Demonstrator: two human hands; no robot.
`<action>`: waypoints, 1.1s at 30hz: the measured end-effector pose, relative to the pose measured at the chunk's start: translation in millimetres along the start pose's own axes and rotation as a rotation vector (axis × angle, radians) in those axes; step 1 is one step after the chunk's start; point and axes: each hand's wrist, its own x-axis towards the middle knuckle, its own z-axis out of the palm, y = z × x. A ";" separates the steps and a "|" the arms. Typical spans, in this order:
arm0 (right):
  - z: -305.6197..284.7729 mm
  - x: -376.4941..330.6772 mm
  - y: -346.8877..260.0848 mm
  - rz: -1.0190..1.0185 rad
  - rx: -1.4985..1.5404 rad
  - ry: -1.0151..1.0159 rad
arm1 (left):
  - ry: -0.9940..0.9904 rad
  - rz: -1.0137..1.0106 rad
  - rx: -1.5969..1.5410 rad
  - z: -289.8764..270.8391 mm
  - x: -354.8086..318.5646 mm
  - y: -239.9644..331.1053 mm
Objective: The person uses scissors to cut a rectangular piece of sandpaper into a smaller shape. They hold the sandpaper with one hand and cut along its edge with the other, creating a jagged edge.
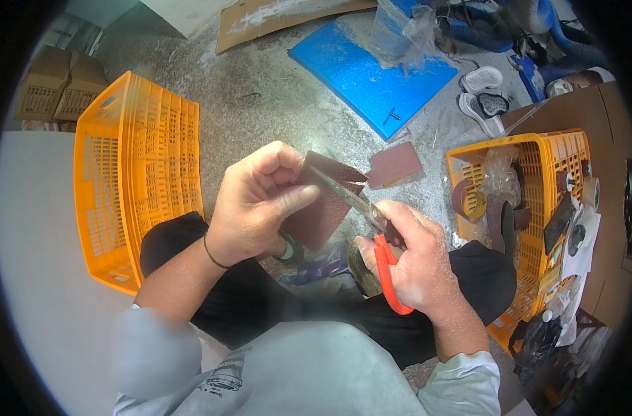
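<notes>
My left hand [264, 194] pinches the left edge of a dark reddish-brown sheet, which looks like sandpaper [316, 222], between thumb and fingers. In my right hand [416, 256] is a pair of scissors with red-orange handles [384, 272]. Their metal blades [354, 200] lie across the upper part of the sheet, and a slit shows at its right edge. Part of one handle is hidden under my fingers. Beyond the blades, a second reddish-brown sheet [396, 165] with a notched corner rests on the floor.
A yellow-orange crate stack [139, 173] stands at my left. Another orange crate [541, 149] at my right holds abrasive rolls and plastic. Ahead lie a blue board [371, 80] with a small black tool [392, 115] on it, and a pair of shoe soles [481, 114]. A tape roll [288, 248] sits below the sheet.
</notes>
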 end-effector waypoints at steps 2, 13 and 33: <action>-2.1 -1.0 -0.2 0.014 -0.041 -0.038 | -0.001 0.018 0.008 0.4 -0.3 0.1; -1.6 -3.4 4.8 -0.043 -0.099 -0.032 | 0.009 0.026 0.069 -1.2 1.0 0.4; -5.4 0.0 4.3 -0.059 -0.045 -0.102 | -0.034 -0.001 0.059 7.2 -5.2 6.2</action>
